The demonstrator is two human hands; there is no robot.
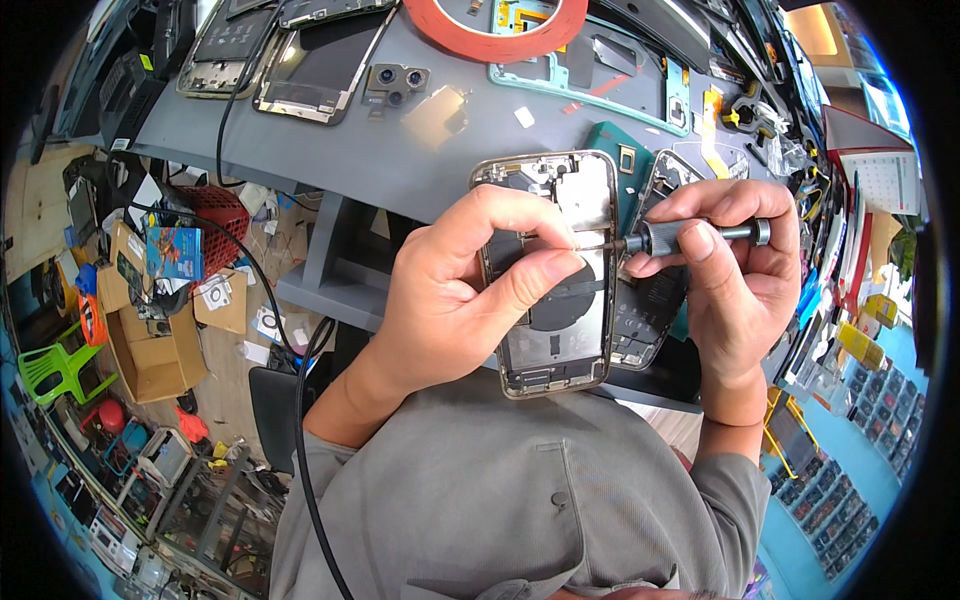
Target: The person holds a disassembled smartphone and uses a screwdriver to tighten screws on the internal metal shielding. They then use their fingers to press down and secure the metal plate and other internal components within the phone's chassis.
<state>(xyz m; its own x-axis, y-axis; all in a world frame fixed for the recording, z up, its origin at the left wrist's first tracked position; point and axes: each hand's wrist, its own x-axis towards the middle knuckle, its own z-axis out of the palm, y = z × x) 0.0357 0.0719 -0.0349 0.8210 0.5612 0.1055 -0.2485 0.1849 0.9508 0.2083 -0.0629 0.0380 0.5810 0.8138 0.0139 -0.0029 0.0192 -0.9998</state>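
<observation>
My right hand (735,255) grips a small precision screwdriver (662,239) with a dark knurled handle, held nearly level with its thin shaft toward the left. At the tip, the thumb and forefinger of my left hand (480,280) pinch together; whatever lies between them is too small to make out. Beneath both fingertips is an opened smartphone housing (562,365) with a silver frame and a dark round charging coil (565,300). It sits at the near edge of the grey workbench (420,170), partly covered by my left hand. A second opened phone (645,320) lies under my right hand.
A red tape roll (440,35) and a teal phone frame (560,78) lie at the back. Farther left are a phone screen (320,70) and a three-lens camera module (395,85). Small tools and parts crowd the right. A black cable (300,430) hangs at my left.
</observation>
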